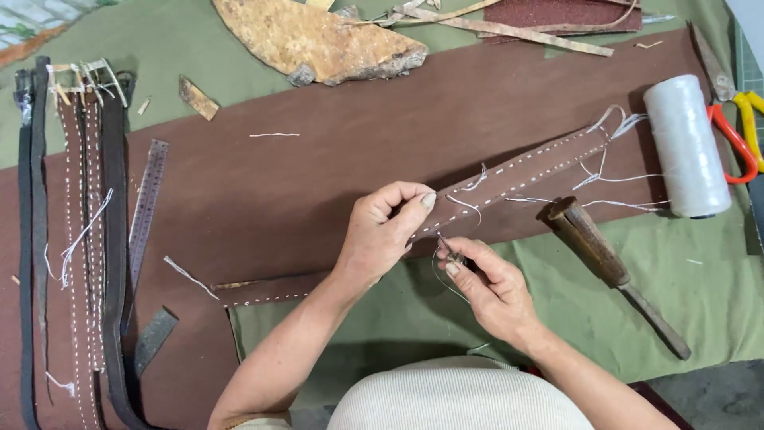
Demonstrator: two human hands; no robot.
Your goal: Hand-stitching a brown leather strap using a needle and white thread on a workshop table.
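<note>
Left hand [387, 227] pinches brown strap [509, 177] mid-length, lifting edge clear of leather sheet [318, 171] for stitching. Right hand [489, 283] fingers clenched on needle [450, 251] just below strap, thread [446, 283] looping down. Spool [686, 147], awl [609, 267] lie near right; 1 ruler [147, 207] left.

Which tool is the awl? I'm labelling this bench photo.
Start at the white thread spool on the right. Just to its lower left, on the green cloth, lies the awl: a dark, worn wooden handle tapering to a thin shaft, unlike the orange-handled scissors.
</note>
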